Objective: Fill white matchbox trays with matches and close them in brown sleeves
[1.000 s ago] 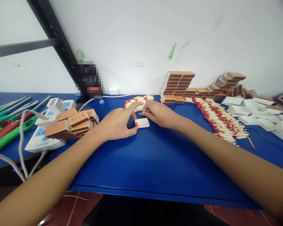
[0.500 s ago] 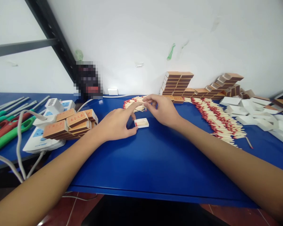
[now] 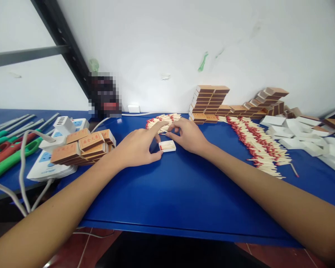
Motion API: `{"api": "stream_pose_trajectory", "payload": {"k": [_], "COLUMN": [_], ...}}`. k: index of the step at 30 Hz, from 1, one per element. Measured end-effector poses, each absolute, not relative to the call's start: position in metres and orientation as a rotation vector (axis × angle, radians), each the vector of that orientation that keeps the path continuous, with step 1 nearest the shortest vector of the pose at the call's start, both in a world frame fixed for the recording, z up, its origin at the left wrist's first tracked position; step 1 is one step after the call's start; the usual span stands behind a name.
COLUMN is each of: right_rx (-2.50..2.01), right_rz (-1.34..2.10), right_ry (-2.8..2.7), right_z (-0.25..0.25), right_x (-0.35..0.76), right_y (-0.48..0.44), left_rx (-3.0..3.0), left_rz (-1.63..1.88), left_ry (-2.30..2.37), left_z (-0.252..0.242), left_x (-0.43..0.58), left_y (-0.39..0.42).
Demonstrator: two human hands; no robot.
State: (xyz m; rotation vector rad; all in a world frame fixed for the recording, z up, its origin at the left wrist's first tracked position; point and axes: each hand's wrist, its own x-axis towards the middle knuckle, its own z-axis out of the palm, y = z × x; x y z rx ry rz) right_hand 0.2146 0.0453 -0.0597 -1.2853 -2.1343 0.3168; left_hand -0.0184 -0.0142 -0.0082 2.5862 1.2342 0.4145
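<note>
A small white matchbox tray (image 3: pixel 167 146) with red-tipped matches in it lies on the blue table (image 3: pixel 184 193). My left hand (image 3: pixel 138 145) grips the tray's left end with thumb and fingers, its forefinger stretched toward a small heap of matches (image 3: pixel 162 122). My right hand (image 3: pixel 188 136) hovers just right of the tray, fingertips pinched together over it, seemingly on a few matches too small to make out.
Brown matchbox sleeves (image 3: pixel 83 146) are heaped on a white power strip (image 3: pixel 48 165) at the left, beside green and red lighters (image 3: pixel 8 149). More stacked sleeves (image 3: pixel 209 102), a long row of matches (image 3: pixel 258 143) and white trays (image 3: pixel 309 139) lie to the right.
My right hand rose to the match heap half a second ago, then came back down beside the tray. My left hand stayed on the tray.
</note>
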Motion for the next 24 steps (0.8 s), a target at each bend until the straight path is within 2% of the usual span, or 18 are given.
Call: {"api": "stream_pose_trajectory", "payload": {"k": [12,24], "right_rx": [-1.392,-1.255], "right_rz": [0.295,0.295], "right_ry": [-2.219,-2.407], "right_z": [-0.052,-0.032], "right_x": [0.21,0.24], "right_y": [0.04,0.045], "left_rx": [2.586,2.583], "left_rz": [0.403,0.416], "left_ry": [1.25,1.241], "left_z": [-0.007,-0.008], "left_x": [-0.019,-0.02], "left_y": [-0.014,-0.014]}}
